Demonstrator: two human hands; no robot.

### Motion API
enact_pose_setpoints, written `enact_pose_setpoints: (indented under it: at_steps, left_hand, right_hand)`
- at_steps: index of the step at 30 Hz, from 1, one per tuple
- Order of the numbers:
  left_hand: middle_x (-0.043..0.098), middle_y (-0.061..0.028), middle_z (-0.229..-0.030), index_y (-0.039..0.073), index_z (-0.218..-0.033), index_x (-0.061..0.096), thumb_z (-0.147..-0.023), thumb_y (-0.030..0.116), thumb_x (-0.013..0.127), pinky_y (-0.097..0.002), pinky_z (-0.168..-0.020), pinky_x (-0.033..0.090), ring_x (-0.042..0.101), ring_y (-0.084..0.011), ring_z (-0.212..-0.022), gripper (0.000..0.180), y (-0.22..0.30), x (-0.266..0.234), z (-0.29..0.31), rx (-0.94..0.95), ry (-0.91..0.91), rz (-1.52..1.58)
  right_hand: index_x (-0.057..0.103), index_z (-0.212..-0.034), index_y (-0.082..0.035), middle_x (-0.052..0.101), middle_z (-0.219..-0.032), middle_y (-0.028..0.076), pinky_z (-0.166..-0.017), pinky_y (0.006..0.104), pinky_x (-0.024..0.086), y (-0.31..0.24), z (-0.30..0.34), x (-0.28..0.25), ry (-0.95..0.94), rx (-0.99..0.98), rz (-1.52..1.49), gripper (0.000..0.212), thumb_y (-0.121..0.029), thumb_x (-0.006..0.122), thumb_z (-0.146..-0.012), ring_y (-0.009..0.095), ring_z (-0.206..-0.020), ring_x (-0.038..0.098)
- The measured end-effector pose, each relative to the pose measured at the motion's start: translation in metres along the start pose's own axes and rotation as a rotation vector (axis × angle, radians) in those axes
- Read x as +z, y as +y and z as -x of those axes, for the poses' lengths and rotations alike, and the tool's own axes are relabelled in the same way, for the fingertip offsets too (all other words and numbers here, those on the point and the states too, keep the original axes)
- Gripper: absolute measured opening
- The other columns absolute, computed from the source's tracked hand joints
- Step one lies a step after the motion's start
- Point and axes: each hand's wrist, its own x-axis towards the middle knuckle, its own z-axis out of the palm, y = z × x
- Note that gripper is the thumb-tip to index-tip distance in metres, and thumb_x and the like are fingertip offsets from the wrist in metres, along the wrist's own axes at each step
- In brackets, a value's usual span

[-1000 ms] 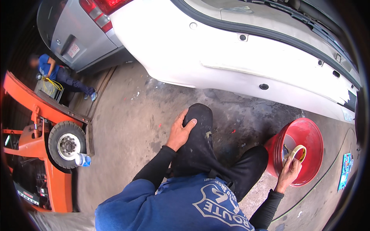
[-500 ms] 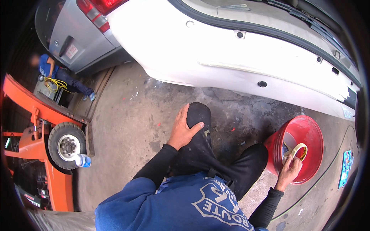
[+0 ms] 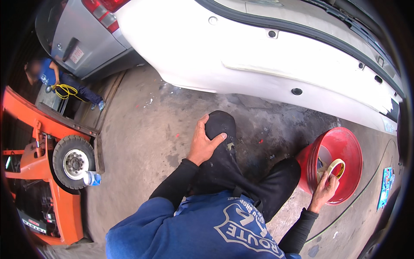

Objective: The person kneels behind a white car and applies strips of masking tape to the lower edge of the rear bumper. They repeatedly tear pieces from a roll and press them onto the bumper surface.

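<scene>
My left hand [image 3: 202,146] rests on my left knee [image 3: 220,122], thumb and fingers spread around the dark trouser leg, holding nothing. On the right, my right hand [image 3: 324,192] grips a cream roll of masking tape [image 3: 331,166] by its lower side. The roll is held over the mouth of a red bucket [image 3: 354,157], which leans with its opening toward me. Behind the roll, something pale and partly dark shows inside the bucket; I cannot make out what it is.
A white car body panel [image 3: 189,52] spans the far side, with a silver vehicle [image 3: 82,39] beside it. At left stand an orange machine [image 3: 69,211] with a black wheel [image 3: 73,162] and a person [image 3: 54,75] with a yellow cord. A dark hose [image 3: 349,205] crosses the floor at right.
The person at far left has raised an arm toward their head. My view has shifted slightly; both my hands keep their places, the right still on the tape roll.
</scene>
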Motion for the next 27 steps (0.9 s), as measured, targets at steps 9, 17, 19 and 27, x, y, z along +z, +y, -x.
enact_pose_setpoints:
  at_steps: [9, 17, 19, 27]
  left_hand:
    - [0.055, -0.0187, -0.146, 0.002, -0.110, 0.055, -0.099, 0.014, 0.068, -0.0419, -0.111, 0.042, 0.055, -0.0302, -0.132, 0.021, -0.014, 0.003, 0.002, 0.327, 0.090, 0.044]
    - [0.059, -0.0160, -0.137, 0.000, -0.080, 0.052, -0.107, 0.018, 0.057, -0.0364, -0.103, 0.042, 0.056, -0.0246, -0.116, 0.032, -0.010, -0.001, -0.006, 0.164, 0.104, 0.110]
    - [0.058, -0.0154, -0.136, -0.001, -0.077, 0.050, -0.107, 0.019, 0.058, -0.0356, -0.099, 0.043, 0.056, -0.0234, -0.111, 0.037, -0.006, -0.002, -0.008, 0.245, 0.097, 0.034]
    - [0.059, -0.0145, -0.136, -0.002, -0.075, 0.050, -0.106, 0.020, 0.058, -0.0350, -0.099, 0.042, 0.054, -0.0213, -0.112, 0.039, 0.004, 0.000, -0.004, 0.225, 0.079, 0.054]
  right_hand:
    - [0.066, -0.094, -0.002, 0.067, -0.092, 0.009, -0.081, 0.0395, 0.049, -0.010, -0.002, -0.003, 0.005, 0.037, 0.001, 0.011, -0.009, 0.075, -0.094, 0.027, -0.088, 0.060]
    - [0.065, -0.093, -0.002, 0.065, -0.091, 0.009, -0.079, 0.0400, 0.048, -0.013, -0.003, -0.004, 0.022, -0.009, 0.000, 0.011, -0.008, 0.075, -0.093, 0.028, -0.087, 0.058]
    - [0.065, -0.093, -0.002, 0.065, -0.091, 0.009, -0.080, 0.0401, 0.048, -0.013, -0.002, -0.004, 0.010, 0.018, 0.010, 0.012, -0.008, 0.075, -0.093, 0.028, -0.088, 0.058]
    - [0.064, -0.093, -0.003, 0.067, -0.094, 0.009, -0.081, 0.0404, 0.048, -0.014, -0.003, -0.005, 0.010, -0.001, 0.001, 0.011, -0.008, 0.074, -0.092, 0.028, -0.089, 0.059]
